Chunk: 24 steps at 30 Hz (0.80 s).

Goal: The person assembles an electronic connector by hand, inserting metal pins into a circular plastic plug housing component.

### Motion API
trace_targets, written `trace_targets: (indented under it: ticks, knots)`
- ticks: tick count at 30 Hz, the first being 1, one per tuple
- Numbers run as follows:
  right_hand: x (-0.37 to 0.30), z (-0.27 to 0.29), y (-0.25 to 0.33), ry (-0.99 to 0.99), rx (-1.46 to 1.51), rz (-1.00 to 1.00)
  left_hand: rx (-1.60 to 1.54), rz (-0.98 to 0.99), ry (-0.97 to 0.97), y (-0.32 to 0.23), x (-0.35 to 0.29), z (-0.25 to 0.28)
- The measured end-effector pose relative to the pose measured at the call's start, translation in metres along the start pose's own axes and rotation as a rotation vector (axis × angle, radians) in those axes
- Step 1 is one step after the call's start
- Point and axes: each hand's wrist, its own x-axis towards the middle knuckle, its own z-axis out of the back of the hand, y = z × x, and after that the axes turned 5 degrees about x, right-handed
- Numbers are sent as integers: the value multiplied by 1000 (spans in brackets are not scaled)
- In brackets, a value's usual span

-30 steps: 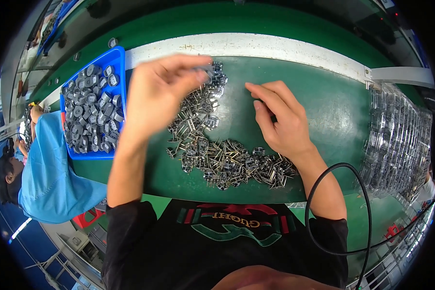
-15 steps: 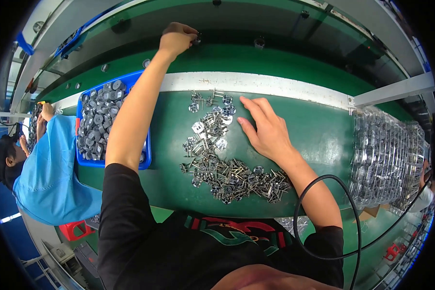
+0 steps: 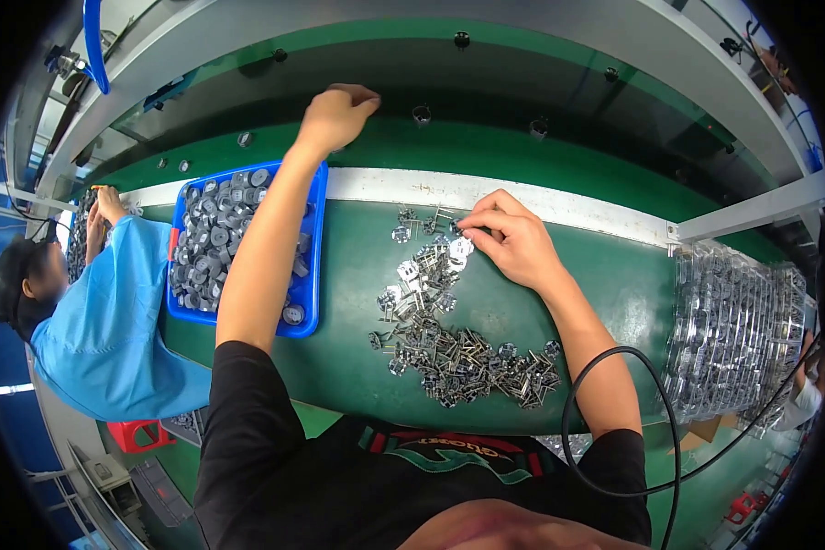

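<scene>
My left hand (image 3: 337, 119) is over the dark green belt, loosely bent, with nothing visible in its fingers. A small dark round piece (image 3: 421, 115) lies on the belt to its right. Thumb and forefinger of my right hand (image 3: 515, 240) pinch a small metal-pronged part (image 3: 456, 228) at the top of a loose heap. That heap of pronged parts (image 3: 463, 359), with silvery pins and small round bases, spreads over the green table (image 3: 605, 284). Under my left forearm, a blue tray (image 3: 313, 266) holds many grey round caps (image 3: 215, 234).
A white rail (image 3: 559, 209) separates table and belt, where more round pieces (image 3: 539, 127) lie. Stacked clear plastic trays (image 3: 733, 335) stand at right. A black cable (image 3: 573, 390) loops by my right arm. A co-worker in blue (image 3: 110, 321) sits at left.
My left hand has let go of the dark round piece, which now lies right of it on the belt. My right hand's fingers have closed on a pronged part. The view has shifted.
</scene>
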Motion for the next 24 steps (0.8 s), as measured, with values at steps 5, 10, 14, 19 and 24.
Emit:
trace_targets:
  ticks: [5, 10, 14, 19, 24]
  knots:
    - [-2, 8, -1, -6, 74, 34, 470, -32, 27, 17, -17, 32]
    - [0, 8, -9, 48, 386, -74, 342, -115, 64, 34, -25, -3]
    - [-3, 21, -5, -7, 610, -74, 208, -181, -60, -13, -51, 0]
    - [-28, 38, 3, -141, 1184, -298, -581, -61, 124, -75, -140, 10]
    - [-39, 29, 9, -437, 1149, -243, -1445, 237, 251, -78, -172, -21]
